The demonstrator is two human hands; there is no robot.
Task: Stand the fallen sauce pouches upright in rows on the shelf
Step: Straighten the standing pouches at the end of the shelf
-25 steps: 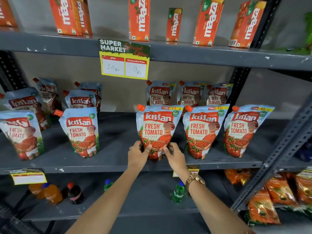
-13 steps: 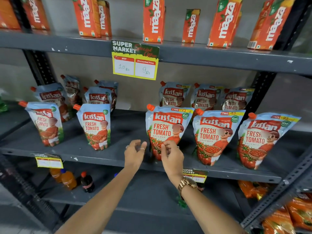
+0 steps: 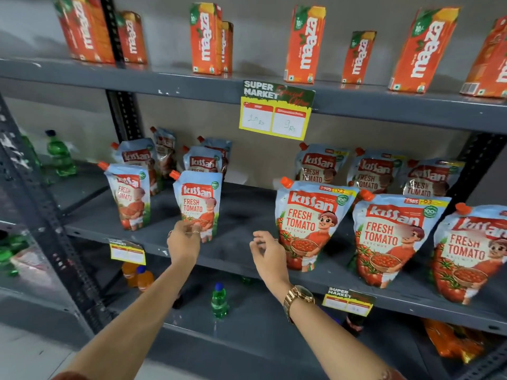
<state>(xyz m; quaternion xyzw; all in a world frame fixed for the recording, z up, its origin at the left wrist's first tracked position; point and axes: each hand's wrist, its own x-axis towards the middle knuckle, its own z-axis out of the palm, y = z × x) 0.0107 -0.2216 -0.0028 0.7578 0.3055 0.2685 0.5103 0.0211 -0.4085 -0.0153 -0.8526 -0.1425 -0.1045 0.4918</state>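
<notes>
Non-task items, located relative to the yellow price tag [image 3: 275,112] clipped to the upper shelf edge. Directly above and to either side of the tag: orange Maaza juice cartons [image 3: 304,45] standing upright in a spaced row. Far below and left of the tag: a second, smaller yellow label [image 3: 127,251], with orange drink bottles [image 3: 138,278] beneath it. Below the tag, on the lowest level: a green bottle with a blue cap [image 3: 219,300]. Far left of the tag: another green bottle [image 3: 59,153], blurred. Below and right: a third label [image 3: 348,301] and orange snack packets [image 3: 452,340].
</notes>
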